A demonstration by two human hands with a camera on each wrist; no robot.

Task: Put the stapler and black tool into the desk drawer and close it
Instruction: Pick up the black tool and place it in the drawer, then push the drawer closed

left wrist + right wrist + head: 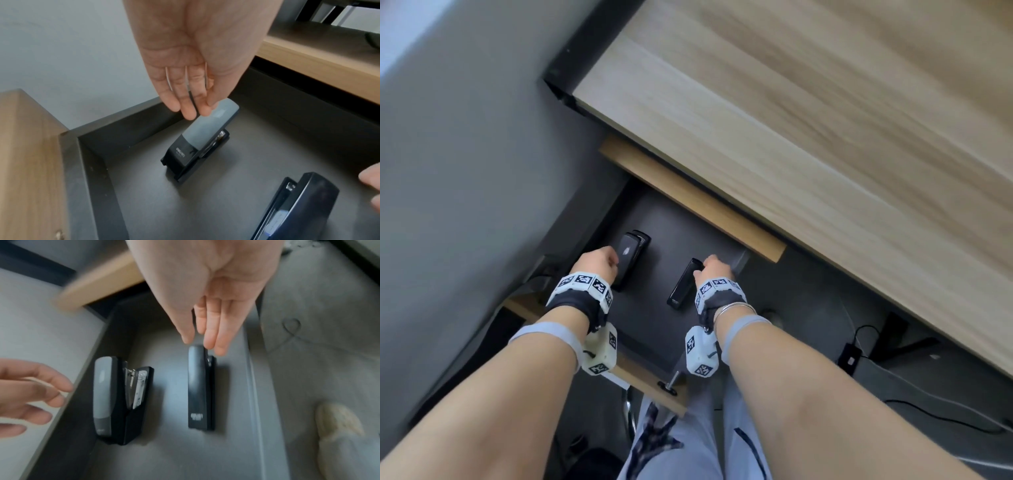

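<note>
I read one brand — "deli" in small white letters on the stapler (186, 154); the other print is blurred.

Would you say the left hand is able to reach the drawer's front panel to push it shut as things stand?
Probably yes. The left hand hovers open above the stapler inside the open drawer, holding nothing. The front panel lies nearer the body, below the wrist, with nothing visible blocking it.

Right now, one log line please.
open dark desk drawer | grey-topped black stapler inside, left hand fingertips at it | slim black tool inside, right hand open above | closing pending
</note>
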